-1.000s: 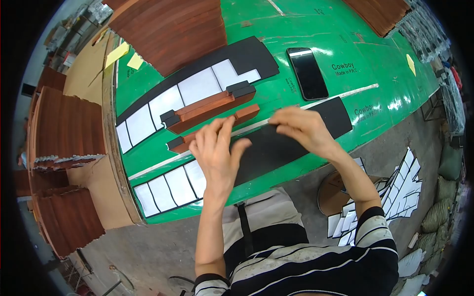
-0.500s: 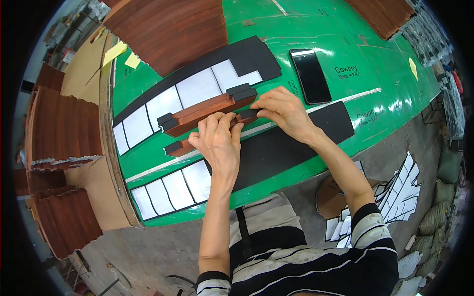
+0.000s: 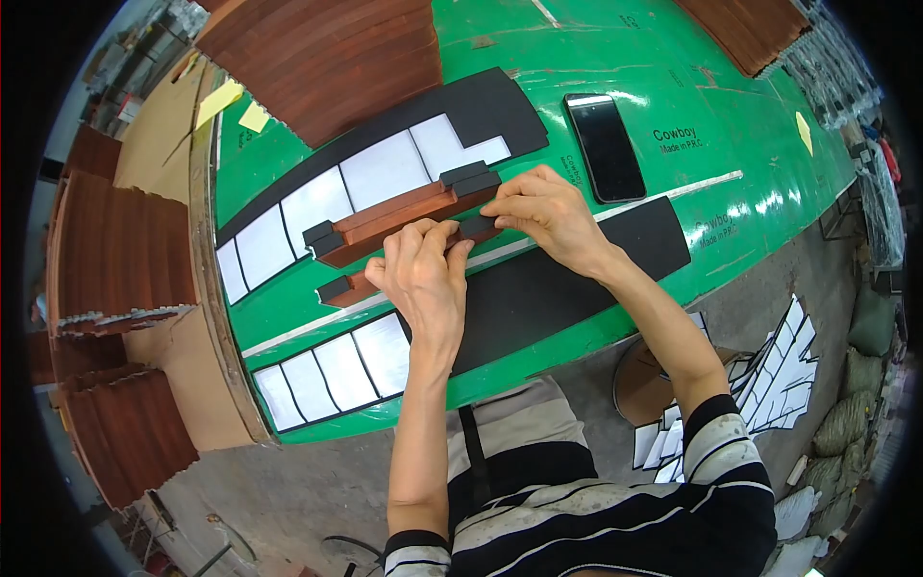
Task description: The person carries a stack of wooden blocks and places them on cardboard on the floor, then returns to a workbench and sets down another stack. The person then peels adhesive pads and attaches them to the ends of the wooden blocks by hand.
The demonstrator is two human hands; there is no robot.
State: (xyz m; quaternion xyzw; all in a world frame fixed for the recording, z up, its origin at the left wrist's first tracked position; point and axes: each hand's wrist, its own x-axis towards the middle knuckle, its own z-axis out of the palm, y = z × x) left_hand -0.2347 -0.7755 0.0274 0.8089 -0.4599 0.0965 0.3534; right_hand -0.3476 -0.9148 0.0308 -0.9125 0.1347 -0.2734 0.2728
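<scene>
A reddish-brown wooden-looking strip (image 3: 361,288) with black end pads lies on the green tabletop. My left hand (image 3: 421,279) is closed over its middle, with fingertips pressed together along the strip. At the strip's right end, my right hand (image 3: 550,213) pinches the black pad (image 3: 476,226) between thumb and fingers. Part of the strip is hidden under my left hand. Just beyond it stand similar brown strips (image 3: 394,219), stacked together, with black pads on both ends. Behind those is a black sheet (image 3: 495,111) partly covered with white-backed pieces (image 3: 385,173).
Nearer my body lies another black sheet (image 3: 567,284), with white-backed pieces (image 3: 341,373) at its left. A phone (image 3: 606,149) rests on the green table (image 3: 692,183). Stacks of brown boards (image 3: 327,62) stand at the back and left. White scraps (image 3: 774,375) spill near the floor.
Both hands keep almost the same place. My right fingertips have shifted slightly left along the black pad at the strip's end.
</scene>
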